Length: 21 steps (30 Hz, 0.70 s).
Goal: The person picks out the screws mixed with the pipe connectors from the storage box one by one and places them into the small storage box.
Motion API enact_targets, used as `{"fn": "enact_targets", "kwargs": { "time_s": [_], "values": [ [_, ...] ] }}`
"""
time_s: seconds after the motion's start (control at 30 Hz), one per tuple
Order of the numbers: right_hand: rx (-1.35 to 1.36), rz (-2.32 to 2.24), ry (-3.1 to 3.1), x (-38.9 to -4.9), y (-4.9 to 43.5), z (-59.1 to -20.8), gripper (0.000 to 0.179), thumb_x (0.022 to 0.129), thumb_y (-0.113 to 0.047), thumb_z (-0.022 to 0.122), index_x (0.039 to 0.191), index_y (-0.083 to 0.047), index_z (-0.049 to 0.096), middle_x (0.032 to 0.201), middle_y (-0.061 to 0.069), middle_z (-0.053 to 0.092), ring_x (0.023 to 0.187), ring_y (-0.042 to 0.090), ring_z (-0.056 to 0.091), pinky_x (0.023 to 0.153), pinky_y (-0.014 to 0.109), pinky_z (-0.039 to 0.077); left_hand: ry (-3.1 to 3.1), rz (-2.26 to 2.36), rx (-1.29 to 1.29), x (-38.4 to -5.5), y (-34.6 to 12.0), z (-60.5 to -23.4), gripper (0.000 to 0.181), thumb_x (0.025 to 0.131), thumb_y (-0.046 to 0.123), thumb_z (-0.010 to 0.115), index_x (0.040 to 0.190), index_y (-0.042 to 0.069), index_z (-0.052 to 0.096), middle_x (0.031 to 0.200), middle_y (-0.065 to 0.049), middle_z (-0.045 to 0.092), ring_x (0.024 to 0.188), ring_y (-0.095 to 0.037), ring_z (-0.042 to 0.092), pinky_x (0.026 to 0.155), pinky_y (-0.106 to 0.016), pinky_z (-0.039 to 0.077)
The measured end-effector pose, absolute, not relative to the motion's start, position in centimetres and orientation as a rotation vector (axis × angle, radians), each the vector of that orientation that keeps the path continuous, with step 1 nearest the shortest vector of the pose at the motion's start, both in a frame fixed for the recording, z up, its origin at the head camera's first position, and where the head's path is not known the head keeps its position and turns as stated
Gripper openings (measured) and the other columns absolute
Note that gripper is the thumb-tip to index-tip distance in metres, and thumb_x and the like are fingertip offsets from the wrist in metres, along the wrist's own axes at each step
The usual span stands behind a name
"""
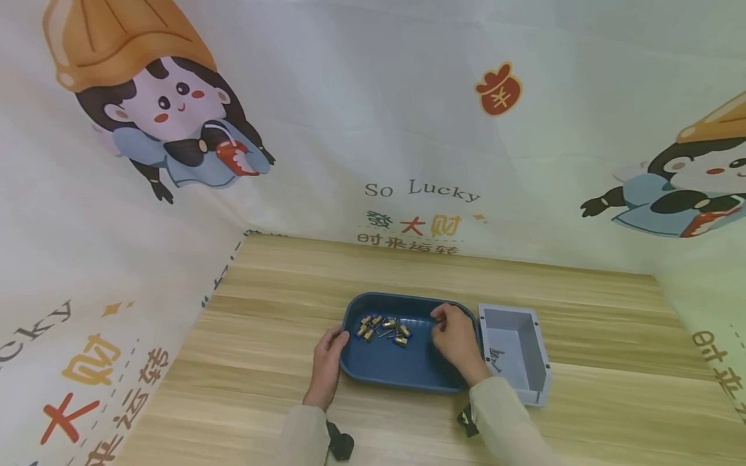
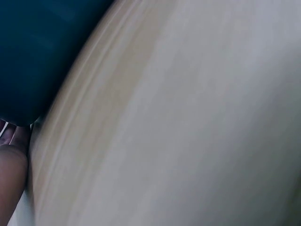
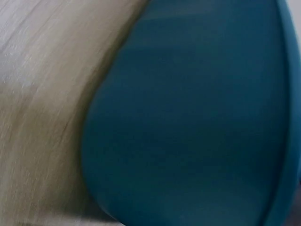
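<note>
A dark blue tray [image 1: 402, 369] lies on the table, and a cluster of brass fittings [image 1: 368, 331] with blue ends sits in its left half. Among them are a few thin silver screws [image 1: 386, 334]. My left hand [image 1: 327, 362] grips the tray's left end, thumb over the rim; the left wrist view shows part of this hand [image 2: 11, 165] beside the tray's corner. Over the tray's right end, my right hand [image 1: 457, 336] has bent fingers, and I cannot tell whether something is between its fingertips. The tray's outer wall [image 3: 188, 117] fills most of the right wrist view.
Right of the tray stands a grey open bin [image 1: 515, 323] with a few small screws [image 1: 495, 359] at its left side. The wood-grain table [image 1: 280, 278] meets a printed cloth backdrop [image 1: 326, 162] behind and at both sides.
</note>
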State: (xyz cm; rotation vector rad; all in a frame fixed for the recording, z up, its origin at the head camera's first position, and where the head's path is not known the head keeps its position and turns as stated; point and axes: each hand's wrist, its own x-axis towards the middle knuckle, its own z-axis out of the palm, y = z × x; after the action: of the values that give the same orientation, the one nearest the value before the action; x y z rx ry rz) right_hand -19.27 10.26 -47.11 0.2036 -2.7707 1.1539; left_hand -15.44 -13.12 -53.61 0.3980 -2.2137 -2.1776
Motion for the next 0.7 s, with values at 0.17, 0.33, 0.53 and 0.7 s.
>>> {"fn": "enact_targets", "kwargs": {
  "time_s": [0.17, 0.33, 0.53, 0.7],
  "values": [
    [0.213, 1.151, -2.790, -19.6, 9.9, -47.6, 0.023, 0.072, 0.009, 0.060, 0.093, 0.003, 0.064, 0.087, 0.016, 0.063, 0.074, 0.021, 0.059, 0.068, 0.037, 0.052, -2.215, -2.178, 0.397, -15.4, -13.0, -53.6, 0.046, 0.100, 0.028, 0.044, 0.133, -0.005, 0.047, 0.129, -0.024, 0.054, 0.122, -0.034, 0.049, 0.108, -0.047, 0.036],
    [0.220, 1.131, -2.816, -20.1, 8.9, -48.0, 0.021, 0.072, 0.007, 0.063, 0.092, 0.000, 0.065, 0.087, 0.013, 0.064, 0.075, 0.021, 0.061, 0.068, 0.037, 0.052, -2.192, -2.199, 0.392, -15.5, -13.2, -53.6, 0.045, 0.100, 0.025, 0.044, 0.134, -0.006, 0.046, 0.130, -0.025, 0.053, 0.123, -0.034, 0.049, 0.108, -0.046, 0.036],
    [0.267, 1.135, -2.837, -20.2, 7.6, -48.3, 0.016, 0.075, 0.003, 0.064, 0.090, -0.002, 0.067, 0.085, 0.010, 0.068, 0.073, 0.019, 0.063, 0.066, 0.035, 0.053, -2.206, -2.189, 0.404, -15.6, -13.2, -53.6, 0.045, 0.100, 0.026, 0.044, 0.133, -0.004, 0.047, 0.129, -0.023, 0.054, 0.121, -0.033, 0.050, 0.108, -0.046, 0.036],
    [0.283, 1.081, -2.852, -20.1, 6.9, -48.5, 0.010, 0.076, -0.001, 0.067, 0.084, -0.006, 0.069, 0.081, 0.006, 0.069, 0.070, 0.018, 0.063, 0.064, 0.035, 0.052, -2.213, -2.179, 0.404, -15.5, -13.2, -53.7, 0.046, 0.099, 0.029, 0.045, 0.132, -0.003, 0.048, 0.128, -0.023, 0.055, 0.121, -0.033, 0.049, 0.108, -0.047, 0.035]
  ]
}}
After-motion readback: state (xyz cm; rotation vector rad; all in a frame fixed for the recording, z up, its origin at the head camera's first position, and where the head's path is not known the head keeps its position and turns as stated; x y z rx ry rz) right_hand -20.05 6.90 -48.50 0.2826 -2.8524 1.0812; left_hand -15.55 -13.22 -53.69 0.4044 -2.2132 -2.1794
